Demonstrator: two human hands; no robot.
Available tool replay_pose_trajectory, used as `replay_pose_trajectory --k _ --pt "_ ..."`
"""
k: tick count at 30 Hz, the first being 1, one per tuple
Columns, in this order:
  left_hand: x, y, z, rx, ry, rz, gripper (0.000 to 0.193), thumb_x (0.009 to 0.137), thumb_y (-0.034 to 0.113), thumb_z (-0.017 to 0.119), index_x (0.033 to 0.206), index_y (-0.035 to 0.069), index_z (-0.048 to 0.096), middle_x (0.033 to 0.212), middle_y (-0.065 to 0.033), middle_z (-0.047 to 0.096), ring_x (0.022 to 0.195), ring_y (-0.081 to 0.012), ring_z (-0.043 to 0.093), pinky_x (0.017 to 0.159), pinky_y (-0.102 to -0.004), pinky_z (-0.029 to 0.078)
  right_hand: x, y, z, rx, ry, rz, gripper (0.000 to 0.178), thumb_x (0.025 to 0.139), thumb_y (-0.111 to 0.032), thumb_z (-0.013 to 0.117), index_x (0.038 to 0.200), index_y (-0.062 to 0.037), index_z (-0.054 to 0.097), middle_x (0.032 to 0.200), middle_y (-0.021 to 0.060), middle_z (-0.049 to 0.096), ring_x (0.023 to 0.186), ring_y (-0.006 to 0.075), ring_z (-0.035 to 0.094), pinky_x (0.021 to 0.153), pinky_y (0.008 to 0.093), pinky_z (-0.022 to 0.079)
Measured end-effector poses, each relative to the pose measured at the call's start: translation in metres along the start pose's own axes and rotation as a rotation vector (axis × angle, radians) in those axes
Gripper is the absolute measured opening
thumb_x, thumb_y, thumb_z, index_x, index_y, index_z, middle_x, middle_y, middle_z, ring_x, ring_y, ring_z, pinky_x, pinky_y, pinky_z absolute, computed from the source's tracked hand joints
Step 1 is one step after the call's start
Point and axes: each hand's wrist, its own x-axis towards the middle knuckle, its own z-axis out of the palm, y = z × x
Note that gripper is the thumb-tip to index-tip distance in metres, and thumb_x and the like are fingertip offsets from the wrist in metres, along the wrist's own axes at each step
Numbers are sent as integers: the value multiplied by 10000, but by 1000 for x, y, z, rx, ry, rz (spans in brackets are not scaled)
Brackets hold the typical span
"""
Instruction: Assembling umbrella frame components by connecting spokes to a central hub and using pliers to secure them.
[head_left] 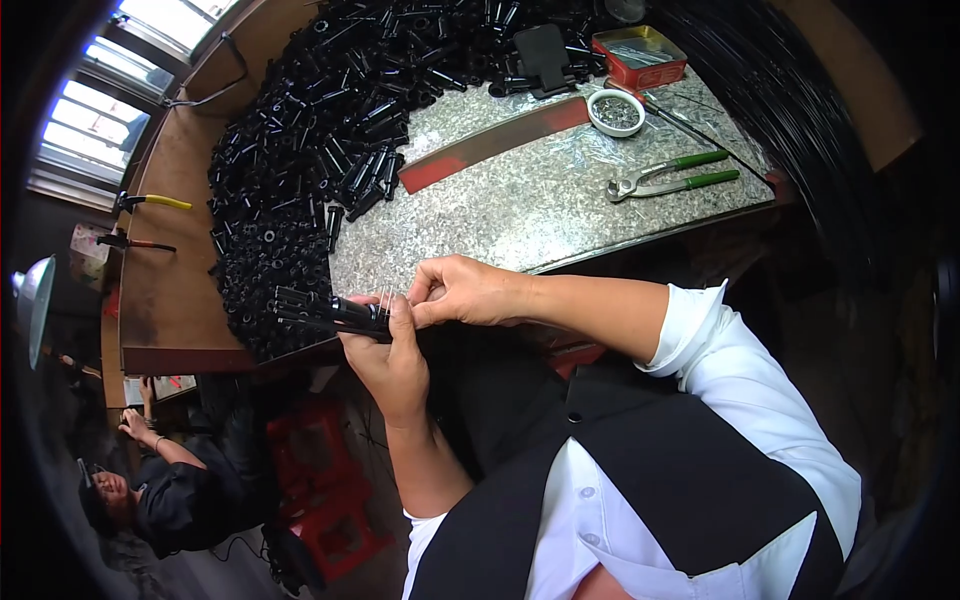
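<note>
At the near edge of the granite-patterned tabletop, my left hand [392,368] is closed around several short black tubes [350,314] with flanged ends. They lie sideways in its grip, pointing left. My right hand [462,290] comes in from the right, its thumb and forefinger pinched together by the left thumb. A few thin, pale pin-like pieces [386,299] show at the left fingertips beside the tube ends. Whatever sits inside the right pinch is hidden or too small to make out.
A large heap of black tubes [310,150] covers the table's left and back. Right of it are a red-and-brown strip [495,145], white bowl [616,113] of small metal bits, red tin [640,75] and green-handled pincers [670,178]. Another person [190,495] sits at lower left.
</note>
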Motion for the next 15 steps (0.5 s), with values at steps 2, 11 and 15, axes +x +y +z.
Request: replay_pose_trajectory --k 2,11,15 --pt "-1 1 4 58 -2 -9 202 866 35 605 1000 -22 464 893 -77 531 789 -118 523 709 -256 445 -2 -1 -4 41 -18 33 335 735 -225 760 903 13 593 818 79 603 752 134 564 653 257 465" --pt "-13 2 18 207 14 150 224 833 35 645 1005 -26 516 911 -86 542 812 -133 532 721 -260 441 -39 -41 -30 -413 121 -452 710 777 -176 747 1343 -10 351 1268 175 462 989 220 601 850 300 475" --pt "-2 0 11 -135 -15 106 211 794 -90 636 959 3 542 968 -81 549 719 -96 583 650 -221 496 -89 -100 -63 -780 504 -1022 834 861 -408 611 1456 -112 108 1244 270 503 983 301 613 888 403 476"
